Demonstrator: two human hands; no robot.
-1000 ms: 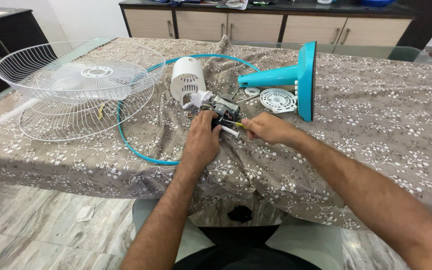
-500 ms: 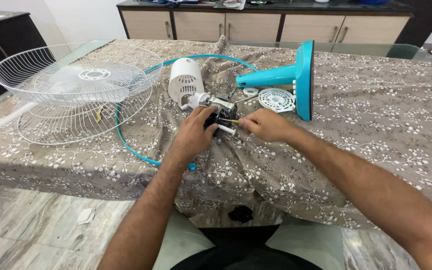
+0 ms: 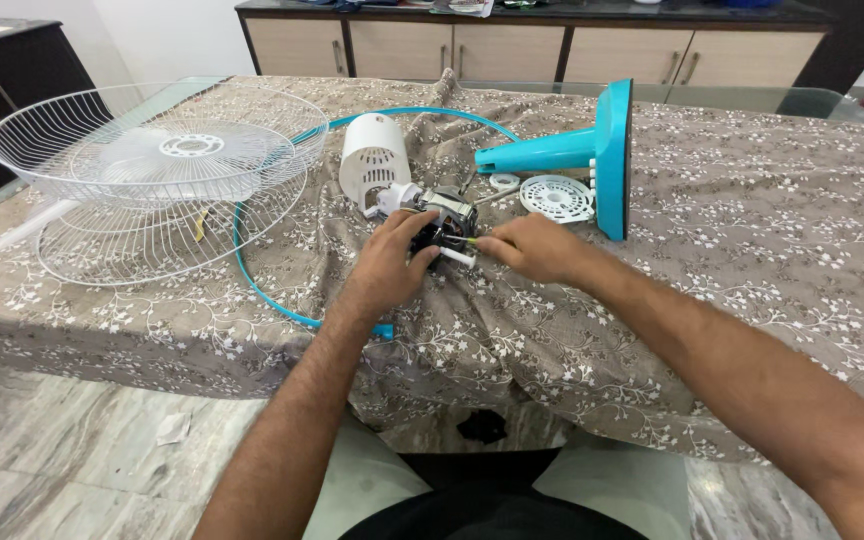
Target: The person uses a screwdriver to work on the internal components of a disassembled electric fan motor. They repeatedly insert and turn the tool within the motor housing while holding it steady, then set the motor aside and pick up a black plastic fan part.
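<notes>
A small fan motor (image 3: 439,212) with metal and white plastic parts lies on the patterned tablecloth (image 3: 732,250). My left hand (image 3: 390,262) grips its near side. My right hand (image 3: 530,247) pinches a thin tool or wire (image 3: 460,243) that points into the motor; which it is I cannot tell. Right behind the motor lies a white slotted motor cover (image 3: 372,158).
Two white wire fan guards (image 3: 152,170) lie stacked at the left, with a teal ring (image 3: 262,285) curving around them. A teal fan base and stem (image 3: 592,150) lies on its side at the right, a white round plate (image 3: 555,196) beside it. Cabinets stand behind the table.
My view has shifted slightly. Both hands stay on the motor with only small finger movements.
</notes>
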